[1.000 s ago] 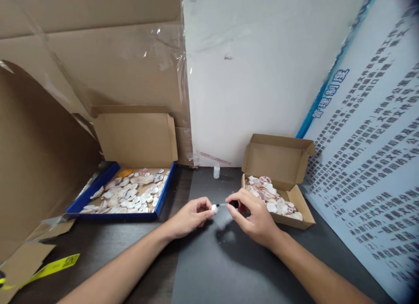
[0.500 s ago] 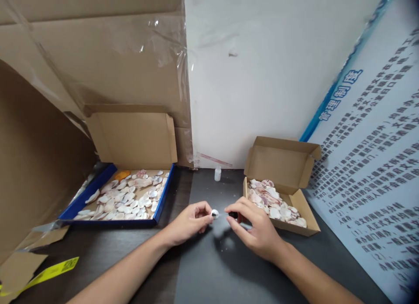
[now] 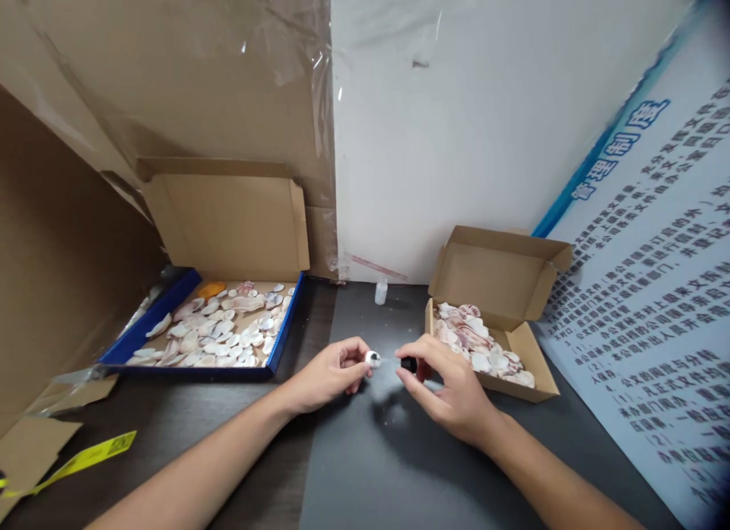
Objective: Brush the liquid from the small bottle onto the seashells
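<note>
At twelve o'clock, a white panel [image 3: 445,134] stands behind the table [image 3: 262,496], meeting a cardboard wall [image 3: 199,74] that fills ten to eleven; a printed poster [image 3: 639,309] leans along two to three. The dark table carries a grey mat [image 3: 353,469] through its middle.

The left hand [image 3: 336,372] pinches a small white piece [image 3: 372,358] with a black mark, just above the mat at centre. The right hand [image 3: 448,385] grips a black cap [image 3: 408,364] between thumb and fingers, facing the piece across a short gap. A faint streak lies in that gap, too blurred to identify, and the fingers hide part of both held things.

A small clear bottle [image 3: 381,292] stands upright at twelve, near the panel; its label and contents are illegible. At ten, a blue-edged box [image 3: 188,374] holds loose shells [image 3: 222,340], its cardboard lid [image 3: 228,218] raised. At two, a smaller cardboard box [image 3: 507,387] also holds shells, partly hidden behind the right hand. A yellow strip [image 3: 85,461] at eight runs toward the left edge of view, which cuts it off. Open mat extends between the forearms toward six; the smaller box's near side limits room beyond the right hand.
</note>
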Demonstrator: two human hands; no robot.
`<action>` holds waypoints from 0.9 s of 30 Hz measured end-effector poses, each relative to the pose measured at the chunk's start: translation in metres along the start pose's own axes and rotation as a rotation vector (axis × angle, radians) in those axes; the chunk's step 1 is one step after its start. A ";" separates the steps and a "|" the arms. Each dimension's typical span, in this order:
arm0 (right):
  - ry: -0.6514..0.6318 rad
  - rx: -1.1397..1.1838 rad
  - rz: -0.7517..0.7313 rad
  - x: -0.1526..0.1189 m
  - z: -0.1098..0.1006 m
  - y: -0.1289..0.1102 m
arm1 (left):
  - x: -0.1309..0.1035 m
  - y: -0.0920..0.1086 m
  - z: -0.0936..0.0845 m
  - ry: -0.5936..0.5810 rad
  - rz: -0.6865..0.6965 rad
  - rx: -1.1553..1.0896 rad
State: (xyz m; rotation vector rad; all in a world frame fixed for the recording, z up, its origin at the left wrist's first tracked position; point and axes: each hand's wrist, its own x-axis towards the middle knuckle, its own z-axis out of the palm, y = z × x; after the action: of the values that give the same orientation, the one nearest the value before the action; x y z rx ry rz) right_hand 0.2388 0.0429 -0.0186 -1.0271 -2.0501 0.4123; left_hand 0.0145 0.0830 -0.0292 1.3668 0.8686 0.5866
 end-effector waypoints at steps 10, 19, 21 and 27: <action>0.015 -0.007 0.072 -0.001 0.002 -0.003 | 0.000 -0.001 -0.001 0.003 -0.017 -0.068; 0.048 -0.023 0.136 -0.002 0.002 -0.002 | 0.002 -0.004 -0.002 -0.025 0.002 -0.078; 0.071 -0.024 0.155 -0.002 0.002 -0.002 | 0.002 -0.004 -0.002 -0.026 0.008 -0.074; 0.039 -0.009 0.142 -0.001 0.002 -0.001 | 0.001 -0.001 -0.002 -0.030 -0.003 -0.055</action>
State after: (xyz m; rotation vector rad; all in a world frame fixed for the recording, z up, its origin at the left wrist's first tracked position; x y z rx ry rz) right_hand 0.2372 0.0412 -0.0196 -1.1813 -1.9530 0.4534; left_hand 0.0133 0.0846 -0.0299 1.3215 0.8248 0.5822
